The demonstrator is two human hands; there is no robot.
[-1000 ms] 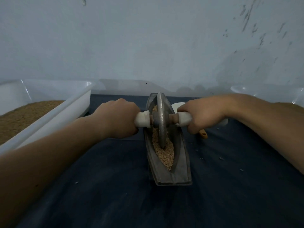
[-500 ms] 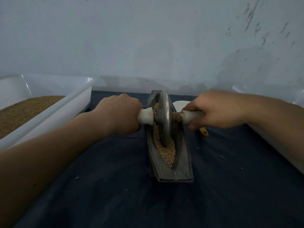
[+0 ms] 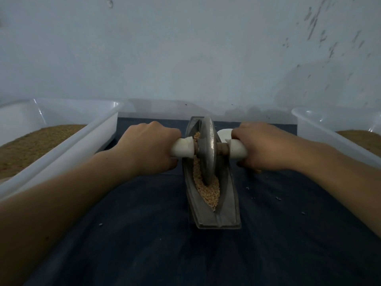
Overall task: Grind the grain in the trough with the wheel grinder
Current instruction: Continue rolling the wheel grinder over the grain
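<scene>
Left grip, right grip: each closed round white handle, wheel between. Wheel stands in trough, on grain. Trough axis runs toward wall; visible grain mostly on near side, so pull back likely.

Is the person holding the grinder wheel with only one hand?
No, the left hand grips one white handle and the right hand grips the other, either side of the metal wheel.

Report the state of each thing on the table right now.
left hand: grips left handle
right hand: grips right handle
wheel grinder: upright, rim in the grain
trough: partly filled with grain
grain: coarse, piled toward near end
left tub: partly full
right tub: partly full
</scene>
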